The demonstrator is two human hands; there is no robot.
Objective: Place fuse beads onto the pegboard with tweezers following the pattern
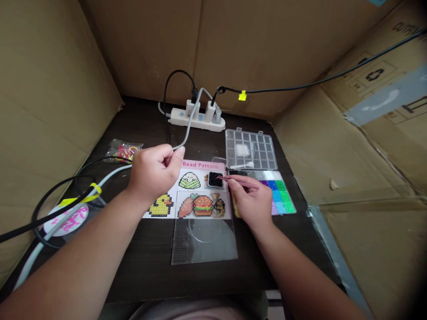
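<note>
My right hand [251,200] pinches pink tweezers [245,183], whose tips reach to the small white tray of black beads [215,179]. That tray stands on the top right of the printed bead pattern sheet [200,165]. Above the sheet's left part, my left hand [155,171] is closed in a fist with its thumb bent; what it holds, if anything, is hidden. A grey cable [190,126] runs behind this hand; whether the fingers grip it cannot be told. A clear pegboard [205,242] overlaps the sheet's lower edge, covering printed carrot and burger pictures.
Beside my right hand lies a compartment box of coloured beads [283,195], its clear lid [251,144] folded back. A power strip [196,120] sits at the back. Left are a packet [122,150] and a pink-and-white beaded piece [68,220]. Cardboard walls [160,40] surround the table.
</note>
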